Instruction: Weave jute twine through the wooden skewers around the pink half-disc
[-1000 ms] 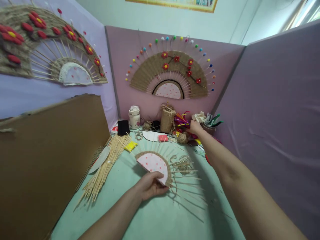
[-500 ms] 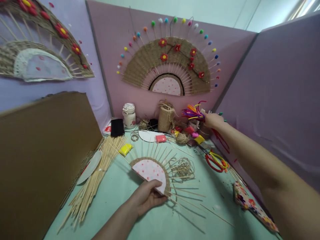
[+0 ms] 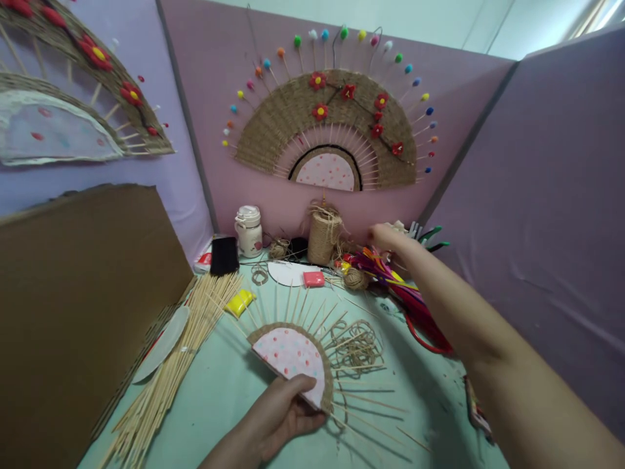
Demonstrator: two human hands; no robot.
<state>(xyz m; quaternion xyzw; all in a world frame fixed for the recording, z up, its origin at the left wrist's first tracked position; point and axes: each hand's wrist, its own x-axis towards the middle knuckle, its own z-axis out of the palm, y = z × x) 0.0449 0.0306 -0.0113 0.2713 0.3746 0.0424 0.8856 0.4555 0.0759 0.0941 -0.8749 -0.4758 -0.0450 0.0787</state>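
My left hand grips the near edge of a half-round fan base, pink and dotted with a jute rim and thin sticks fanning out from it, lying on the green table. My right hand reaches to the back right corner, just above a bundle of coloured pipe cleaners that lies under my forearm. Its fingers point left, and I cannot make out whether they hold anything. A loose coil of jute twine lies right of the fan base.
A pile of bamboo sticks lies at the left beside a leaning cardboard sheet. Along the back stand a white jar, a black box, a twine spool and a tool cup. A finished fan hangs on the wall.
My right hand lifted the pipe cleaners at the back right, and they now lie lower on the table under my forearm. My left hand stayed on the fan base.
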